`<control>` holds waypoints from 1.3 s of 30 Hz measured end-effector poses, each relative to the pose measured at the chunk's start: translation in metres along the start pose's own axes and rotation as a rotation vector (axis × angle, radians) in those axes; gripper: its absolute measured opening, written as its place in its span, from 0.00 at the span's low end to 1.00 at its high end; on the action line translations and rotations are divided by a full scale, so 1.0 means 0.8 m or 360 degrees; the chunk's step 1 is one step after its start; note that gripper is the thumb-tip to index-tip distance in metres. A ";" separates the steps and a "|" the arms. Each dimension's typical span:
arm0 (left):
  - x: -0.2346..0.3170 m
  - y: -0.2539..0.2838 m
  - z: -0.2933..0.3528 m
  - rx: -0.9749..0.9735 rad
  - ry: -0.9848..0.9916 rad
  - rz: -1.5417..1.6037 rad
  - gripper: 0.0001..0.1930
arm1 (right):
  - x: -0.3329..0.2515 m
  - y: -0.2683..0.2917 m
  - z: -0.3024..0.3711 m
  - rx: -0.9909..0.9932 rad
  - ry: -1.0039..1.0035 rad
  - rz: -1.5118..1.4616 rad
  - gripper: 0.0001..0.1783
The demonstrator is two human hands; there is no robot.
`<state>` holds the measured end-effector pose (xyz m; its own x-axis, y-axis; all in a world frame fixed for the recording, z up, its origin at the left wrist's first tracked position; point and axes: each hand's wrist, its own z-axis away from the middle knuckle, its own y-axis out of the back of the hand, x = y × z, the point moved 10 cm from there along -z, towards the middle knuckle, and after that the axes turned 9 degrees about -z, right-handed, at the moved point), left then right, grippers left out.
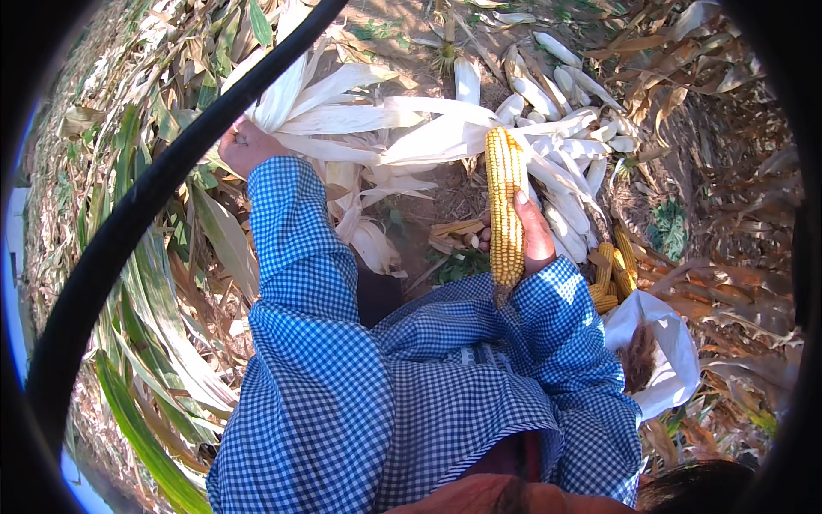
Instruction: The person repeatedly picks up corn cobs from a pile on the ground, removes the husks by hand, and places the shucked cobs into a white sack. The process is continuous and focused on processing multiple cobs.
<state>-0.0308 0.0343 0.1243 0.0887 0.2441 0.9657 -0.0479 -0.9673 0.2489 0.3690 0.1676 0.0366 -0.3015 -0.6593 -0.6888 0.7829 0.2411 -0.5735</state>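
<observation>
A bare yellow corn cob (503, 210) stands nearly upright in front of me. My right hand (536, 231) is closed around its lower half, the thumb along its side. Farther left, my left hand (247, 147) is closed on pale dry corn husks (342, 118), which fan out from its fingers. Some of these long husk leaves reach across to the upper end of the cob; whether they are still joined to it I cannot tell. The fingertips of my left hand are partly hidden.
Several ears in white husks (565, 146) lie heaped on the ground beyond my right hand. Bare yellow cobs (610, 278) rest by a white sack (676, 360) at the right. Dry stalks and leaves (184, 343) crowd the left side. A black curved bar (141, 201) crosses the left of the view.
</observation>
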 end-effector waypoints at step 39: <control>0.000 -0.198 0.263 -0.1845 -0.0627 -0.0604 0.14 | -0.029 -0.050 0.031 -0.0029 0.0245 0.2193 0.47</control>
<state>0.1859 0.1730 0.0693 0.5648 0.2615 0.7827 -0.7717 -0.1684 0.6132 0.3583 0.1556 0.0869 0.6436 0.1994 -0.7389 0.4882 0.6366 0.5970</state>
